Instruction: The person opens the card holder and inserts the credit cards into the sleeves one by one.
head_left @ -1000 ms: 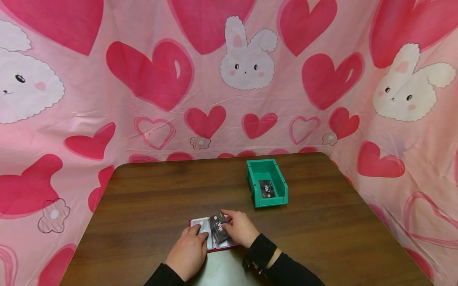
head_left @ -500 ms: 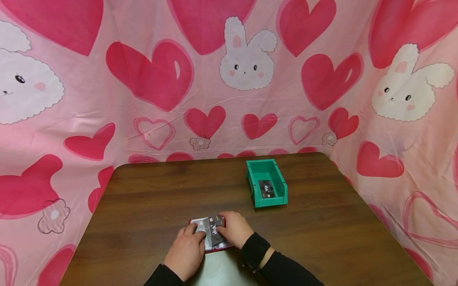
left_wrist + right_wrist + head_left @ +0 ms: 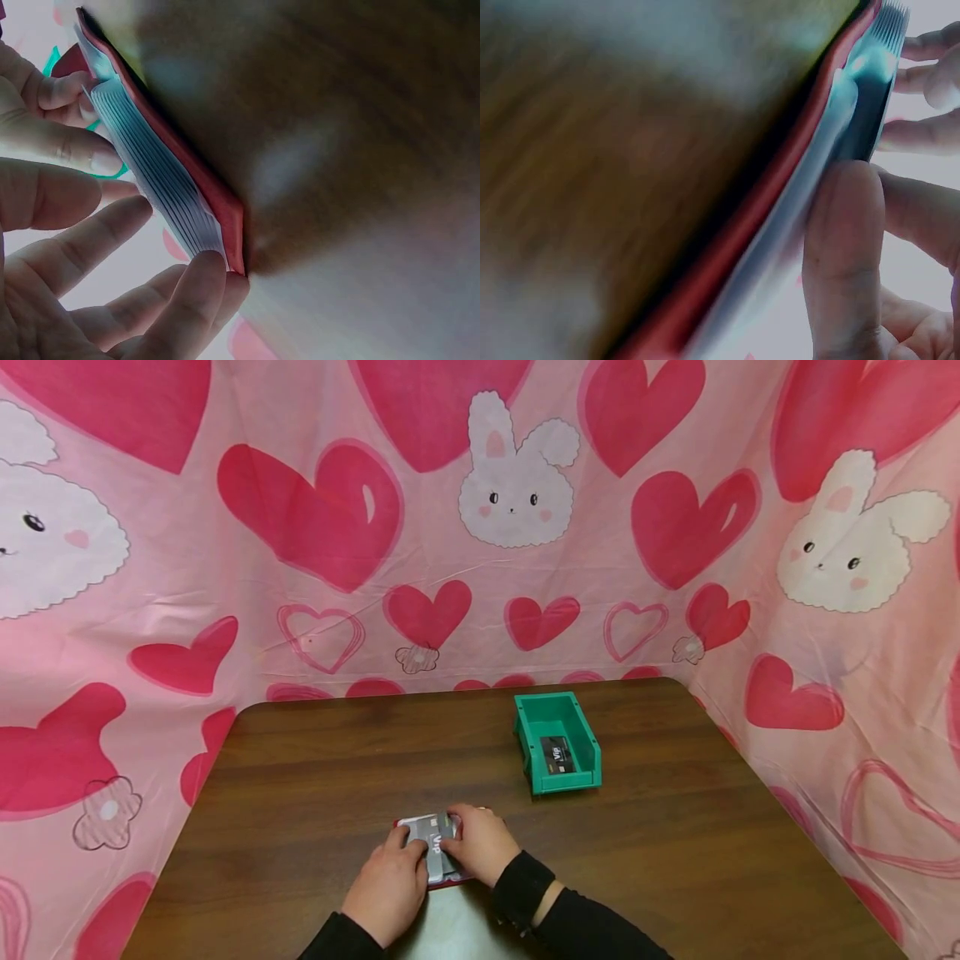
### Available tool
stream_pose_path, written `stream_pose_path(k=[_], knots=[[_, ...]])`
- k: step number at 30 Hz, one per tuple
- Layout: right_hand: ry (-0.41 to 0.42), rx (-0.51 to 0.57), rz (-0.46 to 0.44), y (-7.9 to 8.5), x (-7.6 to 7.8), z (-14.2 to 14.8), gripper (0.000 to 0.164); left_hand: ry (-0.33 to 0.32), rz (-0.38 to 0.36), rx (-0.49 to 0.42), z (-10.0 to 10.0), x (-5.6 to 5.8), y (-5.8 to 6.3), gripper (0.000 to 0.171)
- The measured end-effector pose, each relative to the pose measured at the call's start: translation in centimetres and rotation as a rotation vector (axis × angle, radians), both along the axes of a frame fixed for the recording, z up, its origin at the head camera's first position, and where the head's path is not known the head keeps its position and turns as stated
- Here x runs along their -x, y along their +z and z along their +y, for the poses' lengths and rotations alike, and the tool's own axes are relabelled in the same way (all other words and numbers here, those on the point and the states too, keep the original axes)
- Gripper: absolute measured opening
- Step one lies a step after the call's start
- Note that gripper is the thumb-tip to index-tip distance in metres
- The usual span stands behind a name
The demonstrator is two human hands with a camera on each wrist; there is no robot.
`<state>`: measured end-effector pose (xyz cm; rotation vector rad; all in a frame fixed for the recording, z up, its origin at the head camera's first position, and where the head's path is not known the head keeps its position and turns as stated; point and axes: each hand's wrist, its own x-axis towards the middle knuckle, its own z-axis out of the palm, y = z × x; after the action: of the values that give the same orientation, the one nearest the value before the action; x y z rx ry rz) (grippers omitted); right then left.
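A small card holder (image 3: 448, 884) with a red cover lies spread on the table, its clear sleeves stacked thickly on the left side. A dark card (image 3: 437, 842) marked "Vip" lies over that left stack, partly under clear plastic. My right hand (image 3: 486, 845) pinches the card's right edge between thumb and fingers. On the left of the holder my left hand (image 3: 386, 881) steadies the sleeves, thumb on top and fingertips at the outer edge. In the left wrist view, fingertips (image 3: 206, 271) touch the sleeve stack's edge. The card's far end is hidden by fingers.
A green open-front bin (image 3: 566, 783) stands farther back and to the right on the brown wooden table (image 3: 337, 752). Another dark "Vip" card (image 3: 557, 754) lies inside it. A pink cloth (image 3: 427, 552) with hearts and rabbits hangs behind the table.
My right hand has moved left with the card, sliding it from the holder's right side across to the left sleeves. My left hand has stayed almost in place.
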<state>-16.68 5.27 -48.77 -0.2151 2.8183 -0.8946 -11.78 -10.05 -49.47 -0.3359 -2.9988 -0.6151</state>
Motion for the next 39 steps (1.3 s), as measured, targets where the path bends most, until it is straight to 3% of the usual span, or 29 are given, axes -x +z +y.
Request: stream_pose_path(k=[10, 16, 20, 28, 32, 36, 39], knots=[[0.060, 0.056, 0.001, -0.1, -0.4, -0.5, 0.036, -0.004, 0.021, -0.003, 0.0, 0.1, -0.1, 0.024], [0.079, 0.070, 0.028, -0.4, -0.3, -0.6, 0.033, 0.008, -0.050, 0.010, 0.1, 0.2, 0.1, 0.026], [0.081, 0.051, 0.040, -0.3, -0.4, -0.7, 0.033, 0.000, -0.049, 0.007, 0.1, 0.2, 0.1, 0.027], [0.128, -0.053, 0.070, 0.5, -0.7, -0.6, 0.036, -0.059, 0.064, 0.021, -0.2, -0.1, -0.2, 0.025], [0.172, -0.123, 0.102, 0.7, -0.6, 0.2, 0.037, -0.059, 0.031, 0.038, -0.2, -0.1, -0.2, 0.026], [0.161, -0.326, 0.171, 0.8, -0.4, 1.4, 0.038, -0.050, -0.040, 0.050, 0.0, 0.1, 0.0, 0.026], [0.134, -0.445, 0.172, 0.6, -0.2, 2.2, 0.046, -0.037, -0.085, 0.062, 0.1, 0.2, 0.3, 0.026]])
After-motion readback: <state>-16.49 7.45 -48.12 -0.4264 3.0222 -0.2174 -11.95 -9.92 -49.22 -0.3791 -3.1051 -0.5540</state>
